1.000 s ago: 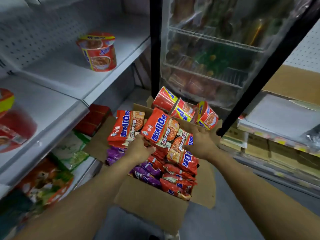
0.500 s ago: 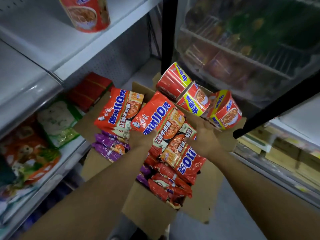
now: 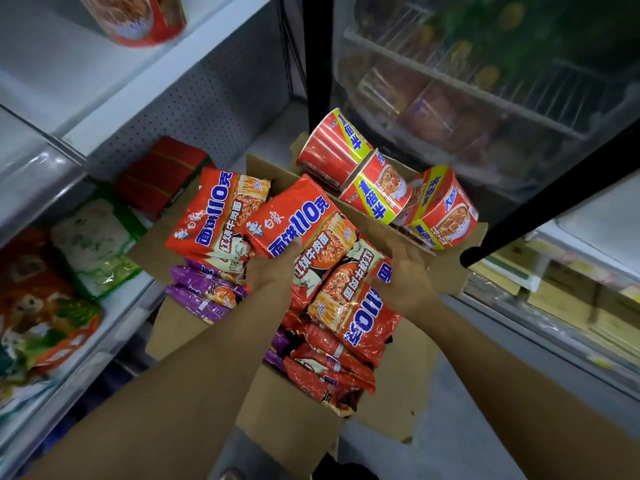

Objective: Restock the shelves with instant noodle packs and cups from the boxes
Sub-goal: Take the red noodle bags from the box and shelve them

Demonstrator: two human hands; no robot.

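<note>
An open cardboard box (image 3: 287, 417) on the floor holds several orange-red noodle packs and purple packs (image 3: 204, 292). My left hand (image 3: 273, 268) grips the lower edge of an orange-red pack (image 3: 304, 216) lifted above the pile, with another pack (image 3: 218, 213) beside it. My right hand (image 3: 405, 275) holds the far end of a second orange-red pack (image 3: 356, 306). Three red noodle cups (image 3: 381, 188) lie on their sides at the box's far end. One red cup (image 3: 145, 19) stands on the upper white shelf (image 3: 104, 81).
White shelves run along the left, with bagged goods (image 3: 90, 244) and a red pack (image 3: 159, 171) on the lower shelf. A glass-door fridge (image 3: 485, 81) with a black frame stands behind the box. Low shelving (image 3: 571, 299) lies to the right across the grey floor.
The view has tipped down and closer to the box. Both hands have stayed on their packs, which sit slightly higher over the pile.
</note>
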